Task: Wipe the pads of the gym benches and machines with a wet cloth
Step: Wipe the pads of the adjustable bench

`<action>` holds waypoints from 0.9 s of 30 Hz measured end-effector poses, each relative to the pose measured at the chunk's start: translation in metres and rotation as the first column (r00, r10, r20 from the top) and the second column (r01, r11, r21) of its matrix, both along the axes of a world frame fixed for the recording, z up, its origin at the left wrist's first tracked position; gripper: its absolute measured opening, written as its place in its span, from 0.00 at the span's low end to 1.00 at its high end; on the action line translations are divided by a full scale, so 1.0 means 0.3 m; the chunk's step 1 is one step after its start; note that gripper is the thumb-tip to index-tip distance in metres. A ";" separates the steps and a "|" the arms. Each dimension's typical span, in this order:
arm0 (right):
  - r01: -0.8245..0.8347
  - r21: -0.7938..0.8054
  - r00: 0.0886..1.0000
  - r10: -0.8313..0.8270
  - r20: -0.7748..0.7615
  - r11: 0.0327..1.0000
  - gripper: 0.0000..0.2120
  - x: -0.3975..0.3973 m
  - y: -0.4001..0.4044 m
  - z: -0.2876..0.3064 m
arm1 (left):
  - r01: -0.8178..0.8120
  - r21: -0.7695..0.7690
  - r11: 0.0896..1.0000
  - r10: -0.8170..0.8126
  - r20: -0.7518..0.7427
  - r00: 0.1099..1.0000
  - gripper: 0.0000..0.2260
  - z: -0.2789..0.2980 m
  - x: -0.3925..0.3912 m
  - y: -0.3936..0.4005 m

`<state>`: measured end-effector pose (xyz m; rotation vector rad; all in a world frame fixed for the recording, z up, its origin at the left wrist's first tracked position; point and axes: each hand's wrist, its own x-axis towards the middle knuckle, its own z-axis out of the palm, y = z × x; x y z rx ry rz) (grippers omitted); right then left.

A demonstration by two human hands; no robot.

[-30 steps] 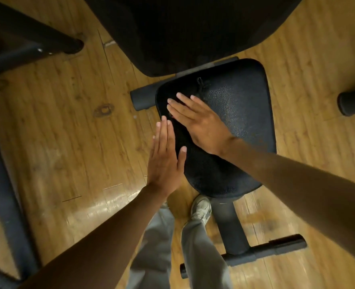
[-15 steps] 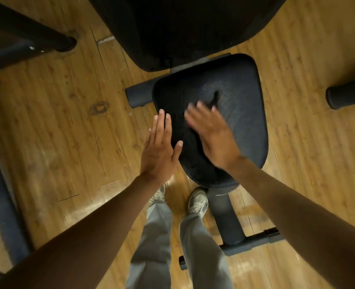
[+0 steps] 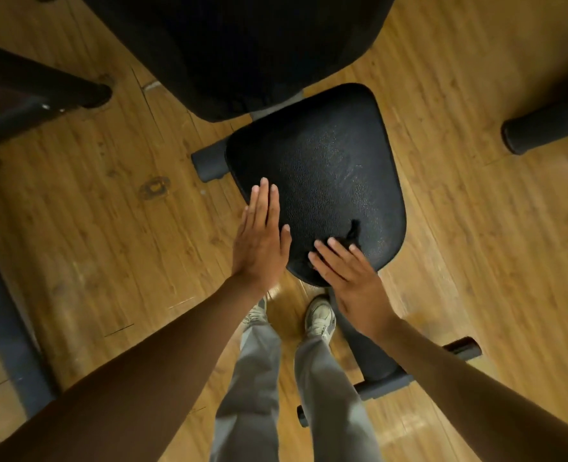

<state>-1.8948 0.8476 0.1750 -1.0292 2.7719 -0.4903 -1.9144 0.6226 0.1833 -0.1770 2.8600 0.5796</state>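
Wooden floor (image 3: pixel 92 228), one seat pad (image 3: pixel 326 168), two hands

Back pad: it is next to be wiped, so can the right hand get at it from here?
Probably yes: the right hand presses the cloth on the seat pad, and nothing lies between it and the back pad.

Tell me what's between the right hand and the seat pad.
In the head view, a dark cloth lies under the right hand, pressed flat-fingered onto the near end of the seat pad; a tail of it sticks out past the fingertips.
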 end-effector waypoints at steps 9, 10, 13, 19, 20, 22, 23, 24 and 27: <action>0.653 -0.078 0.756 -0.655 0.012 0.753 0.33 -0.208 -0.066 0.010 | 0.065 -0.077 0.995 -0.063 0.033 0.997 0.30 0.012 0.008 -0.014; 0.628 -0.073 0.776 -0.630 -0.003 0.774 0.34 -0.159 -0.094 0.008 | 0.070 -0.091 0.993 -0.065 0.052 0.996 0.31 0.021 0.012 -0.006; 0.424 -0.051 0.904 -0.426 -0.035 0.904 0.35 0.001 -0.129 -0.006 | 0.096 -0.120 0.988 -0.075 0.171 0.982 0.33 0.068 0.023 0.029; 0.366 -0.041 0.931 -0.366 0.004 0.930 0.36 -0.080 -0.089 0.157 | 0.192 -0.116 0.974 -0.169 0.186 0.968 0.39 0.254 0.035 0.055; 0.359 -0.051 0.933 -0.360 -0.006 0.932 0.35 -0.102 -0.092 0.212 | 0.197 -0.158 0.967 -0.169 0.177 0.970 0.40 0.301 0.030 0.055; 0.339 -0.081 0.938 -0.343 -0.050 0.937 0.34 -0.138 -0.097 0.332 | 0.193 -0.244 0.950 -0.155 0.165 0.974 0.42 0.414 0.011 0.060; 0.337 -0.090 0.936 -0.344 -0.072 0.937 0.35 -0.155 -0.101 0.398 | 0.192 -0.272 0.943 -0.152 0.161 0.975 0.42 0.479 -0.001 0.063; 0.336 -0.097 0.935 -0.345 -0.088 0.937 0.35 -0.169 -0.103 0.464 | 0.196 -0.290 0.937 -0.155 0.157 0.975 0.42 0.545 -0.012 0.067; 0.325 -0.128 0.935 -0.339 -0.106 0.937 0.35 -0.192 -0.113 0.672 | 0.189 -0.332 0.924 -0.158 0.119 0.980 0.43 0.742 -0.027 0.095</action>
